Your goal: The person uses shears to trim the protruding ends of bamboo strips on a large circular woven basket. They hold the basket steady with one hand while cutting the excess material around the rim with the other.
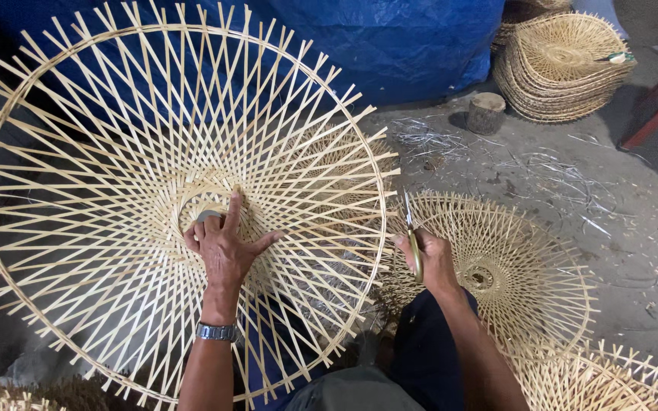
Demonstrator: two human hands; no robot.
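A large round frame of crossed bamboo strips (100, 137) stands tilted in front of me, with a hoop near its rim and a small ring at its centre. My left hand (225, 247), a metal watch on its wrist, presses flat on the strips by the centre ring, its forefinger pointing up. My right hand (428, 259) is at the frame's right edge and grips a pair of scissors (413, 240) with yellow handles. The blades point up, close to the protruding strip ends.
Another woven bamboo frame (527, 274) lies on the concrete floor under my right arm, and more show at the bottom right (618, 380). A stack of them (565, 68) sits at the back right by a wood stump (486, 113). Blue tarp (397, 42) behind; strip offcuts litter the floor.
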